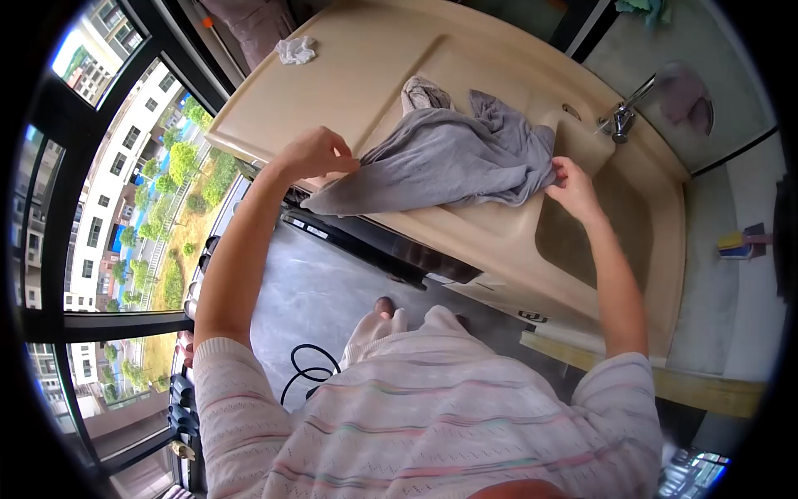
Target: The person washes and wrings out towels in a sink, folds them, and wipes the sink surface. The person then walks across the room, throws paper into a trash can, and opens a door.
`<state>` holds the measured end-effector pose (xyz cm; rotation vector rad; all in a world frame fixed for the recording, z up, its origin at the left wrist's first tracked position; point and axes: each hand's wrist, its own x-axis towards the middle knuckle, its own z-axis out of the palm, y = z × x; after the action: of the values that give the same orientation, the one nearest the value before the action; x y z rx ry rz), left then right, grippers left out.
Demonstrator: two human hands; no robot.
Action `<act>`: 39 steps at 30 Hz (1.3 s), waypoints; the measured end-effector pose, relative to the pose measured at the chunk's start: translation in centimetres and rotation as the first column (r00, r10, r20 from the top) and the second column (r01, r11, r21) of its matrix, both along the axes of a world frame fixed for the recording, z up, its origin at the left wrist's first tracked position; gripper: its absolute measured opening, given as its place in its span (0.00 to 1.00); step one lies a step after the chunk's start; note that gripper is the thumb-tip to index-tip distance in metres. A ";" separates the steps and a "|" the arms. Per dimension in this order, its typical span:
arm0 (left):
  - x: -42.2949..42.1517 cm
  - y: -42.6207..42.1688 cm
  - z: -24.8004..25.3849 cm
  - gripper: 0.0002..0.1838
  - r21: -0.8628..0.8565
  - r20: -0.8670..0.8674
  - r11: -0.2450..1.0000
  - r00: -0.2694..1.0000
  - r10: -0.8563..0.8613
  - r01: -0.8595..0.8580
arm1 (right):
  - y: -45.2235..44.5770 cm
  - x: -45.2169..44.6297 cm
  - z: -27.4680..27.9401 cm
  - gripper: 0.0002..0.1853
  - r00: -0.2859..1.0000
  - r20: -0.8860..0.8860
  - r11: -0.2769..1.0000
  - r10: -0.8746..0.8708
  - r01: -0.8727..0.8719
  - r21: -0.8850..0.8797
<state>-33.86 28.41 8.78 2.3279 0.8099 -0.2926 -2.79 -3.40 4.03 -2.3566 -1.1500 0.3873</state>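
Note:
A crumpled grey garment (pixel 465 158) is spread across the beige washbasin counter (pixel 357 66), its lower left part hanging over the front edge. Its exact kind cannot be made out from the folds. My left hand (pixel 320 156) is closed on the upper left edge of the fabric, fingers bent. At the opposite end, beside the basin, my right hand (pixel 573 187) pinches the garment's right edge between thumb and fingers. Behind the grey fabric lies a bunched, light patterned cloth (pixel 426 93), partly covered by it.
The sink basin (pixel 598 224) is right of the garment, with a chrome faucet (pixel 620 123) at its back. A small white crumpled cloth (pixel 297 50) lies at the counter's far left. Windows (pixel 116 191) line the left side. A black looped hose or cable (pixel 312 366) is on the floor.

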 end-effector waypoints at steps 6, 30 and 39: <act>6.5 -0.5 -3.7 0.23 0.031 0.246 0.999 0.969 -0.022 0.015 | 3.3 -1.0 3.0 0.16 0.987 -0.150 0.966 -0.051 0.087 0.245; 0.4 1.9 9.6 0.11 -0.125 0.750 0.981 0.661 -0.003 0.146 | 11.5 -4.1 20.8 0.14 0.746 -0.290 0.793 0.599 -0.602 0.092; 0.7 0.0 21.1 0.06 -0.205 0.807 0.976 0.552 0.210 -0.071 | 7.8 -0.3 12.2 0.17 0.824 -0.287 0.731 0.488 -0.566 -0.381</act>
<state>-33.16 28.39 29.83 1.8891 0.4406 0.7696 -3.08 4.43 16.27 -2.2445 -1.8051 1.1475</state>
